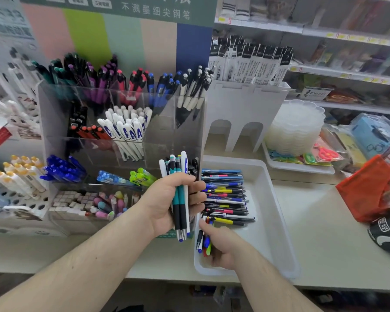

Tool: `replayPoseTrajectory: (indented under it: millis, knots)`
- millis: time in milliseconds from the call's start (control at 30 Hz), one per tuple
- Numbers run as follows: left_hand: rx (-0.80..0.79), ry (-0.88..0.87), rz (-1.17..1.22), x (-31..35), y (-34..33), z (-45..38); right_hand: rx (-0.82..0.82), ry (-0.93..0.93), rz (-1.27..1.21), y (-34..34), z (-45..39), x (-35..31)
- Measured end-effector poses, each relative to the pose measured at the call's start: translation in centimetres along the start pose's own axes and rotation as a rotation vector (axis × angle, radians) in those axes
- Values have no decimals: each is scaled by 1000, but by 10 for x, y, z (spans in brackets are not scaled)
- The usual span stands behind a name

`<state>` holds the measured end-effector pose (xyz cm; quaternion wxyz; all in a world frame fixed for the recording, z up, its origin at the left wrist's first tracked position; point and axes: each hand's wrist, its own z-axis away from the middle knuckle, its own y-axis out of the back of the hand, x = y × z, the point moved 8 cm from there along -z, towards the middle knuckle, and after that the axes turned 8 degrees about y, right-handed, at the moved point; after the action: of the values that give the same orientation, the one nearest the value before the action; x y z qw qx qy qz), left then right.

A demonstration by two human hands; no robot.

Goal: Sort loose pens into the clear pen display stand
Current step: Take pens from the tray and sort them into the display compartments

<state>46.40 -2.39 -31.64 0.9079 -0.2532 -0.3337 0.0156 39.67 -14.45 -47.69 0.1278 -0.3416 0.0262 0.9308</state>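
Now | left hand (167, 206) grips a sorted bundle of pens (180, 199) upright, ready for the clear stand (122, 136) | right hand (221, 246) pinches more loose pens (204, 243) in the white tray (273, 221), gathering matching ones.

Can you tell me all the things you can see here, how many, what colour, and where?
clear pen display stand: one, see-through, centre left, pens sorted by colour in its compartments
white tray: one, right of the stand
loose pens: many, mixed colours, lying in the tray
refill packs: many, black and white, in a white holder behind the tray
red bag: one, far right
left hand: grips a bunch of teal and white pens upright
right hand: holds a few pens, in the tray
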Motion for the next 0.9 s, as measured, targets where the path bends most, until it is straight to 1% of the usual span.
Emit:
replayPoseTrajectory:
  millis: [100,200,367,533,600,700,767,833,900]
  knots:
    - [8,-6,-1,2,4,1,-21,-11,28,0,7,1]
    - [10,9,-7,1,6,2,3,-15,56,1,13,-2]
    - [29,13,-25,1,9,1,62,32,151,-5,17,-14]
    - [24,26,-35,-1,12,2,140,124,245,-9,20,-27]
    - [10,23,-31,-1,14,2,138,129,265,-9,24,-26]
    - [-36,26,-26,-1,11,3,94,105,175,-7,31,-21]
    - [-9,12,-55,-1,14,2,78,108,40,-4,41,-26]
    - [-5,6,-75,0,15,1,86,175,-97,2,53,-38]
    - [-26,21,-50,-1,15,1,84,294,-189,4,72,-58]
